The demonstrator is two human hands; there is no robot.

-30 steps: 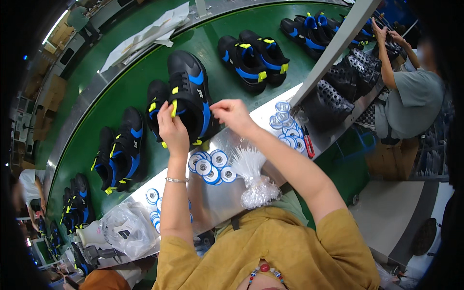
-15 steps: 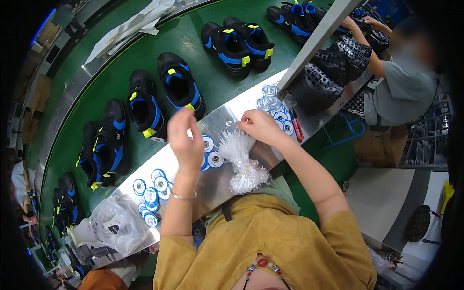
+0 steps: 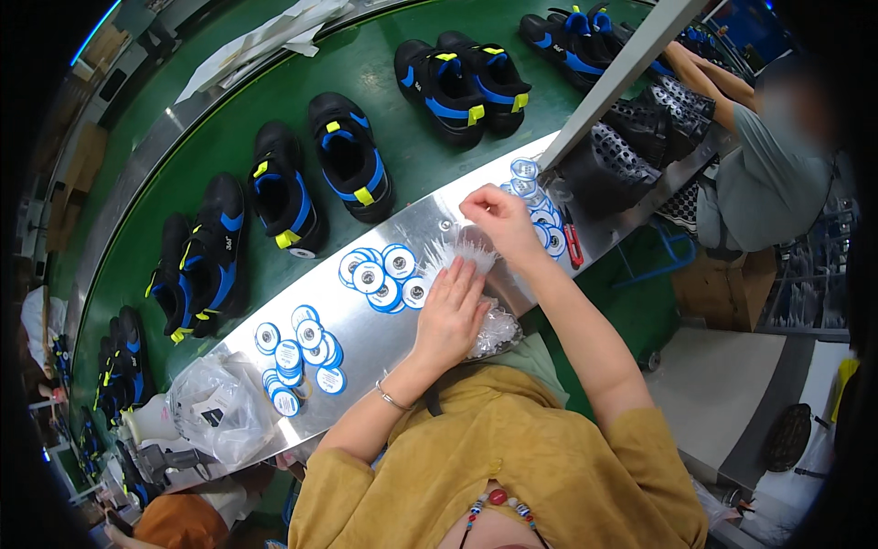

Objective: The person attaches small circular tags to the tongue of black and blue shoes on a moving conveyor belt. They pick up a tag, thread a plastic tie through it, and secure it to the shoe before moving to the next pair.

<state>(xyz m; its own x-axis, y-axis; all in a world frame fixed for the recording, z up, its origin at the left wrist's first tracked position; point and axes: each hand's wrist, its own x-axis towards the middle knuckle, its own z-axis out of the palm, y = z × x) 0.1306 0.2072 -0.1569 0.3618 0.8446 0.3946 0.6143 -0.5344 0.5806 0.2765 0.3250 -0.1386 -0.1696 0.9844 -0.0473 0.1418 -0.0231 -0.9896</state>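
A bundle of thin clear plastic strands (image 3: 463,252), probably tag fasteners, lies on the metal ledge (image 3: 366,325) in front of me. My left hand (image 3: 451,306) rests on it, fingers stretched out over the strands. The bunched, shiny end of the bundle shows beside my left hand, nearer my body. Just past the strands' far tips, my right hand (image 3: 506,220) is closed in a pinch; whatever its fingertips hold is too small to make out. Round blue-and-white tags (image 3: 380,274) lie left of the bundle, and more round tags (image 3: 529,188) lie beyond my right hand.
Red-handled snips (image 3: 573,242) lie at the ledge's right. A third group of tags (image 3: 302,352) and a clear plastic bag (image 3: 219,412) are at the left. Black-and-blue shoes (image 3: 349,156) stand along the green belt (image 3: 274,87). A slanted post (image 3: 622,78) rises before a co-worker (image 3: 768,197).
My left hand has come down and right from above the ledge onto the bundle. One tag now lies apart, beside the left group. My right hand stays pinched, slightly raised off the strands.
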